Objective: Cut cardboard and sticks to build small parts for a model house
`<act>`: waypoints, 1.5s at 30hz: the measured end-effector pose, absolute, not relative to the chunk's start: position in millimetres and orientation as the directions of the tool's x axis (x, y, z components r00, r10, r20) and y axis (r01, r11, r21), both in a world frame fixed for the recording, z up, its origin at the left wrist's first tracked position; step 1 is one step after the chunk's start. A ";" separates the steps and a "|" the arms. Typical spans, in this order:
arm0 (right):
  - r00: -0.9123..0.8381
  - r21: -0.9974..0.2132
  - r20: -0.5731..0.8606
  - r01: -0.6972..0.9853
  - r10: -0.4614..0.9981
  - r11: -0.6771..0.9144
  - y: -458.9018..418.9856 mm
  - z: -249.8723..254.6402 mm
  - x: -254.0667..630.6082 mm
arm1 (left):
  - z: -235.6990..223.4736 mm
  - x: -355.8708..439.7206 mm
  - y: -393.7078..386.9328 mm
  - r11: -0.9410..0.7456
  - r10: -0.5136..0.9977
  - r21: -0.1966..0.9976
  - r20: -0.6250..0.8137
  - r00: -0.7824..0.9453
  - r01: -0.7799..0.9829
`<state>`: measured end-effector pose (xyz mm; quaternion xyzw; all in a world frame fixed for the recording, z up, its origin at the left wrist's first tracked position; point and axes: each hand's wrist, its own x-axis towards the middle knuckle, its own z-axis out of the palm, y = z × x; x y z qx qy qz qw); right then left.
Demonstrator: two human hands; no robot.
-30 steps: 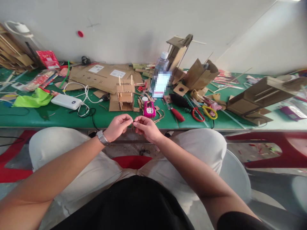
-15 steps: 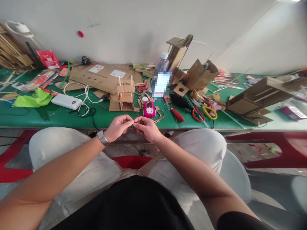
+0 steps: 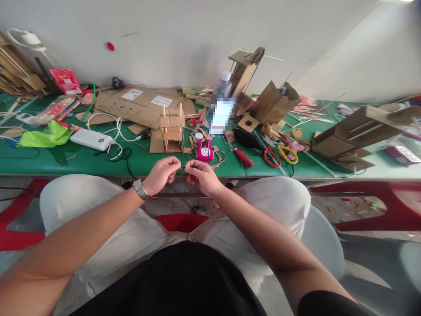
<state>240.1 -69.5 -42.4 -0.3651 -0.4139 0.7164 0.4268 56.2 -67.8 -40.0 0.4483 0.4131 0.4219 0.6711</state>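
Observation:
My left hand (image 3: 163,174), with a metal watch at the wrist, is closed in a pinch just over the table's front edge; whatever is between its fingertips is too small to make out. A short gap away, my right hand (image 3: 203,177) pinches a small, thin brown strip (image 3: 183,172) that hangs downward. Beyond the hands stands a small cardboard structure (image 3: 173,136) with wooden sticks. Right of it lies a pink packet (image 3: 204,150) with a white face print.
On the green table (image 3: 144,164) lie a white power bank (image 3: 91,139) with cables, a red-handled tool (image 3: 243,158), scissors (image 3: 272,158) and a phone (image 3: 221,116) leaning on a bottle (image 3: 222,85). Cardboard structures (image 3: 348,134) stand at the right, a flat cardboard sheet (image 3: 131,112) behind.
My fingertips were touching; now the hands are slightly apart. The brown strip now shows more clearly, hanging at my right fingertips. The table things have stayed put.

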 end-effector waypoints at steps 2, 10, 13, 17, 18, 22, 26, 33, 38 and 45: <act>-0.368 -0.904 -0.169 -0.312 0.914 -0.293 -69.2 -42.4 240.2 | -39.9 56.5 -67.6 0.255 0.934 0.942 -0.182 0.307 -0.219; -0.356 -0.903 -0.171 -0.315 0.919 -0.291 -69.2 -42.9 240.1 | -37.1 56.4 -70.9 0.120 0.952 0.989 -0.088 0.292 -0.092; -0.352 -0.910 -0.171 -0.303 0.920 -0.285 -69.1 -43.2 240.1 | -34.6 57.6 -71.3 0.090 0.956 0.992 -0.062 0.286 -0.085; -0.346 -0.920 -0.165 -0.283 0.924 -0.270 -68.4 -44.4 240.5 | -34.7 58.5 -70.7 0.087 0.963 0.992 -0.060 0.264 -0.092; -0.345 -0.921 -0.163 -0.283 0.924 -0.268 -68.2 -44.8 240.5 | -35.0 58.5 -70.6 0.091 0.963 0.991 -0.063 0.261 -0.095; -0.343 -0.919 -0.161 -0.290 0.925 -0.267 -67.7 -46.2 240.5 | -35.3 58.0 -70.5 0.099 0.964 0.990 -0.071 0.257 -0.099; -0.343 -0.925 -0.156 -0.278 0.926 -0.259 -67.8 -46.0 240.7 | -35.1 57.3 -70.9 0.093 0.955 0.992 -0.064 0.290 -0.086; -0.340 -0.923 -0.165 -0.279 0.926 -0.267 -68.2 -45.2 241.3 | -37.4 56.1 -70.6 -0.008 0.956 1.000 0.013 0.294 -0.020; -0.349 -0.922 -0.171 -0.272 0.921 -0.274 -68.6 -43.8 241.7 | -37.4 54.6 -70.1 -0.069 0.955 0.997 0.060 0.292 0.021; -0.355 -0.921 -0.154 -0.287 0.922 -0.264 -69.4 -44.2 240.2 | -38.2 57.2 -70.9 0.016 0.964 0.998 0.002 0.266 -0.063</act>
